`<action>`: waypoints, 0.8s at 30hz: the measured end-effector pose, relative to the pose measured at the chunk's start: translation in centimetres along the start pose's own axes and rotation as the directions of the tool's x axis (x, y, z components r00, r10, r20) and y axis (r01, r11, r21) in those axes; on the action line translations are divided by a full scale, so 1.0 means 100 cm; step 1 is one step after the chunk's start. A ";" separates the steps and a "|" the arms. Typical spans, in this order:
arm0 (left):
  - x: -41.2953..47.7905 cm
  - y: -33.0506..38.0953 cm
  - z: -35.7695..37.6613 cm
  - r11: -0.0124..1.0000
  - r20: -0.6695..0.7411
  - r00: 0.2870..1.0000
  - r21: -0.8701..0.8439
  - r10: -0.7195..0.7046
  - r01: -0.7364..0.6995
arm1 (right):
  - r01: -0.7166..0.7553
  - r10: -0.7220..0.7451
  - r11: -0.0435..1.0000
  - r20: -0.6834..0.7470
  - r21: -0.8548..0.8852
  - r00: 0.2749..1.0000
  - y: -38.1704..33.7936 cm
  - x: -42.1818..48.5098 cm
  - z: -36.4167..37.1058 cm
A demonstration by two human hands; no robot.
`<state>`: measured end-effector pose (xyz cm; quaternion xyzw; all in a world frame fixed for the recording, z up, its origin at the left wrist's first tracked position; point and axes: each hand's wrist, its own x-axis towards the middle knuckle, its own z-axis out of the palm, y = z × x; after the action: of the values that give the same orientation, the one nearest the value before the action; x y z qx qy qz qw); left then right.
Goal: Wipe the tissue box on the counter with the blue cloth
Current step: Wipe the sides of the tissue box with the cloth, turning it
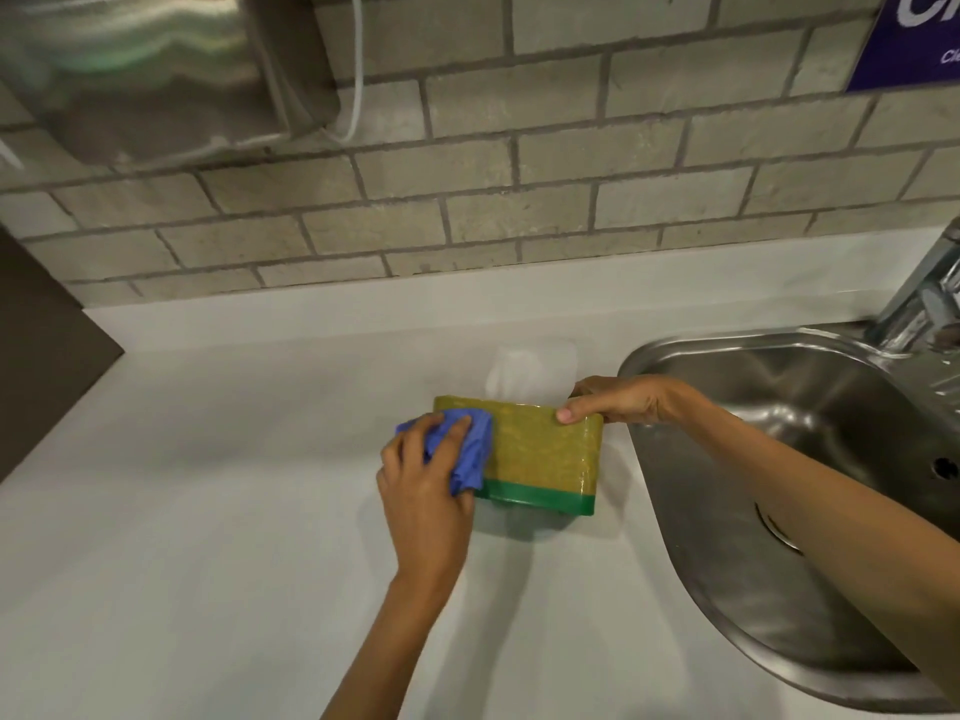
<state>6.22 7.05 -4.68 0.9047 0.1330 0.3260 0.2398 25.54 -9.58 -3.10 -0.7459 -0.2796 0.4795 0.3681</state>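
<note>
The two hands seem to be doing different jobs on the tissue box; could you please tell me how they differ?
The left hand presses a bunched blue cloth against the tissue box at its left end, while the right hand holds no cloth. The right hand pinches the box's top right corner with bare fingers. The left hand comes from below over the counter, while the right arm crosses over the sink. Both hands touch the box.

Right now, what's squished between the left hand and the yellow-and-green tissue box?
The head camera shows a crumpled blue cloth between the left hand and the near side of the yellow-and-green tissue box. The right hand steadies the box's other end.
</note>
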 end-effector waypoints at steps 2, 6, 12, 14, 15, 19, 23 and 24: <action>0.001 0.003 0.001 0.997 -0.022 0.997 -0.014 -0.070 0.070 | 0.006 -0.005 1.000 -0.021 0.010 1.000 -0.001 -0.001 0.001; -0.017 0.034 0.021 0.984 0.030 0.984 0.003 0.177 -0.177 | 0.006 -0.004 1.000 -0.072 0.025 0.997 0.001 0.000 0.003; -0.022 0.049 0.026 0.925 0.121 0.918 -0.015 0.378 -0.380 | -0.022 0.022 1.000 -0.097 -0.001 0.995 -0.002 -0.002 0.006; -0.010 0.027 0.015 0.962 0.055 0.961 0.002 0.273 -0.273 | -0.023 0.023 1.000 -0.084 -0.004 0.996 -0.003 -0.004 0.007; -0.005 0.016 0.010 0.980 0.017 0.980 0.014 0.200 -0.201 | -0.029 0.029 1.000 -0.084 -0.006 0.996 -0.004 -0.005 0.007; 0.001 0.004 0.007 1.000 -0.042 0.999 0.000 -0.010 0.010 | -0.033 0.030 0.999 -0.108 -0.024 0.994 -0.007 -0.005 0.008; -0.015 0.037 0.024 0.967 0.040 0.966 -0.024 0.254 -0.253 | -0.035 0.035 0.999 -0.117 0.003 0.992 -0.006 -0.004 0.010; -0.021 0.045 0.026 0.944 0.074 0.941 -0.047 0.330 -0.327 | -0.036 0.036 0.999 -0.119 0.002 0.992 -0.007 -0.005 0.011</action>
<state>6.73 1.50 -5.20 0.9225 -0.0349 0.3267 0.2026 24.33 -9.27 -2.58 -0.7780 -0.2437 0.4408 0.3755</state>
